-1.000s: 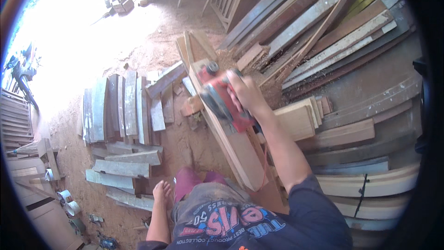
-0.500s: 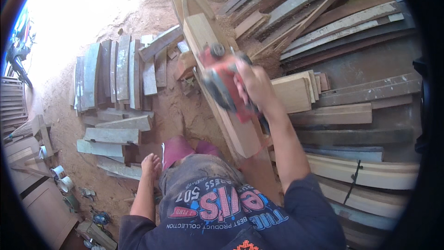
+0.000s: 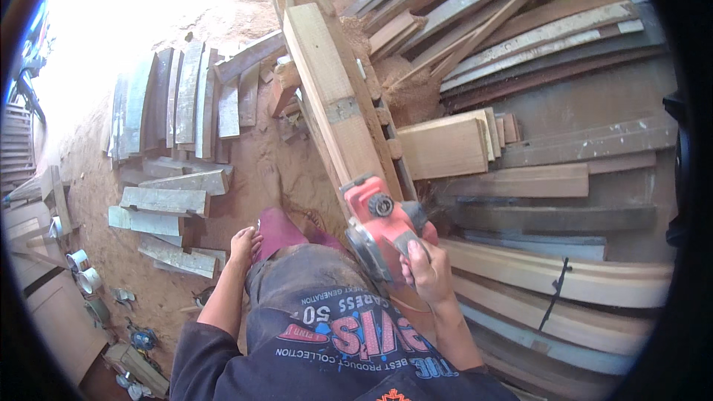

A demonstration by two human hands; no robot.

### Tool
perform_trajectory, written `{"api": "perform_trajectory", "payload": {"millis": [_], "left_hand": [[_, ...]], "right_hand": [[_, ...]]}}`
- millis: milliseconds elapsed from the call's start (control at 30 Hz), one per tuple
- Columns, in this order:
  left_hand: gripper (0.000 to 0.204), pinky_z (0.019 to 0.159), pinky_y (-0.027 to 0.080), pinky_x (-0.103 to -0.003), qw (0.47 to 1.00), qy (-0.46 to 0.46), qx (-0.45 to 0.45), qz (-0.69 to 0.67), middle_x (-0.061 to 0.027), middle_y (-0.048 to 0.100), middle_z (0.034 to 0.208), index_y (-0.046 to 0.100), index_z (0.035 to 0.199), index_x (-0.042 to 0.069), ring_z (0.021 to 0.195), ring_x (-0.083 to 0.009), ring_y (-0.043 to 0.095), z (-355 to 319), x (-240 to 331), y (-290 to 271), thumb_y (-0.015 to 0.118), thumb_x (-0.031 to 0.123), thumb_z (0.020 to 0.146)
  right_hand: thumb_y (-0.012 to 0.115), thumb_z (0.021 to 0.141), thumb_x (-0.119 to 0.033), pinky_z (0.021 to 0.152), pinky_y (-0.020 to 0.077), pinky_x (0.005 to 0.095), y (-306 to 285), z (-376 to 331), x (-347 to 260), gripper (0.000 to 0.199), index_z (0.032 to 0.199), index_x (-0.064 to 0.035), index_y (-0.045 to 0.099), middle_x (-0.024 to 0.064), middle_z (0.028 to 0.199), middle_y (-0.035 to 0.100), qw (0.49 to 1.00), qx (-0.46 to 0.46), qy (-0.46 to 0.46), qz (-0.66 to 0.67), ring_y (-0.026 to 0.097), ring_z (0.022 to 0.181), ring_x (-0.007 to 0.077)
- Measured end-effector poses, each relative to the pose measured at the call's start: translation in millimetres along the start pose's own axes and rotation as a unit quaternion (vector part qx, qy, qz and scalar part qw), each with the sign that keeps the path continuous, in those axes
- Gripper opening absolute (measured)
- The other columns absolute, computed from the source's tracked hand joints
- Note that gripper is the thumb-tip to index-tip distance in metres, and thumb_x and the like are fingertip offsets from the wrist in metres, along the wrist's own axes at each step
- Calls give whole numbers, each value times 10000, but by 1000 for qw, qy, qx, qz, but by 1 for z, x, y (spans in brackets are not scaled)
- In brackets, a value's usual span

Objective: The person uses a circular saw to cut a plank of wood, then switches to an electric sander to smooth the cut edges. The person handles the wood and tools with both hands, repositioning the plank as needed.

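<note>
My right hand (image 3: 427,271) is closed round the rear handle of a red electric hand planer (image 3: 388,215). The planer sits at the near end of a thick, pale timber beam (image 3: 319,52), which slants away to the far left. Across the beam's upper face runs a darker grey patch, about midway along the part that shows. The beam rests on a long wooden bench (image 3: 382,122). My left hand (image 3: 245,243) hangs by my left thigh, empty, its fingers loosely curled and away from the beam.
Weathered boards (image 3: 174,100) lie in rows on the earth floor at left. More planks (image 3: 520,52) are stacked at right, with pale cut boards (image 3: 445,150) beside the bench. Shavings (image 3: 416,96) lie by its right side. White cups (image 3: 88,278) stand at far left.
The planer has come back along the beam toward me in my right hand, baring the grey patch. My left hand stays by my thigh, its fingers more curled.
</note>
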State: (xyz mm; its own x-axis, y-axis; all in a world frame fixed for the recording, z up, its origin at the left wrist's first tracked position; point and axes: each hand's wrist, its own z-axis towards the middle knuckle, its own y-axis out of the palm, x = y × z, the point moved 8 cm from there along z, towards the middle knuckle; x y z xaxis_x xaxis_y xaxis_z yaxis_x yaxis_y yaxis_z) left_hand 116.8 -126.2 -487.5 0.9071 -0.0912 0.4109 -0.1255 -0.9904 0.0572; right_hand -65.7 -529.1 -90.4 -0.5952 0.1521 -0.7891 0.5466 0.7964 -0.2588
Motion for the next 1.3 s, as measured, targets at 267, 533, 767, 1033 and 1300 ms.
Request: {"api": "perform_trajectory", "payload": {"millis": [267, 533, 767, 1033, 1300], "left_hand": [[393, 830, 617, -379, 991, 8, 77, -111, -140, 714, 1272, 599, 1411, 24, 1015, -245, 733, -2, 10, -38, 653, 240, 1086], [416, 944, 576, -450, 980, 4, 109, -165, -139, 686, 1357, 612, 1416, 82, 1170, -291, 687, -15, 26, -69, 693, 276, 1057], [443, 888, 593, -434, 986, 4, 123, -114, -130, 707, 1321, 623, 1418, 65, 1107, -278, 713, -12, 37, -100, 697, 300, 1050], [399, 830, 614, -394, 999, 8, 42, 18, -127, 726, 1283, 639, 1390, 67, 1080, -257, 740, 25, 47, -70, 703, 270, 1053], [376, 830, 613, -382, 995, -17, -35, 96, -142, 724, 1268, 625, 1380, 56, 1071, -274, 741, 9, 34, 20, 690, 267, 1075]], "right_hand": [[539, 1126, -466, 449, 410, 263, 74, 158, -136, 526, 844, -42, 671, -15, 653, 574, 995, -42, -89, -8, 529, 515, 68], [530, 1092, -564, 437, 426, 297, 177, 380, -337, 595, 936, -23, 724, -3, 674, 541, 981, -87, -176, 3, 507, 497, 106], [541, 1088, -569, 425, 425, 307, 142, 329, -278, 567, 892, -61, 699, -2, 648, 559, 985, -88, -148, -10, 516, 481, 97], [492, 1128, -461, 501, 408, 260, -8, 51, -35, 511, 861, -57, 654, -15, 683, 594, 999, -30, -25, -32, 525, 541, 66], [549, 1114, -365, 525, 439, 288, -48, -31, 27, 461, 835, -18, 667, -4, 658, 601, 999, 28, 14, -12, 553, 575, 74]]}}
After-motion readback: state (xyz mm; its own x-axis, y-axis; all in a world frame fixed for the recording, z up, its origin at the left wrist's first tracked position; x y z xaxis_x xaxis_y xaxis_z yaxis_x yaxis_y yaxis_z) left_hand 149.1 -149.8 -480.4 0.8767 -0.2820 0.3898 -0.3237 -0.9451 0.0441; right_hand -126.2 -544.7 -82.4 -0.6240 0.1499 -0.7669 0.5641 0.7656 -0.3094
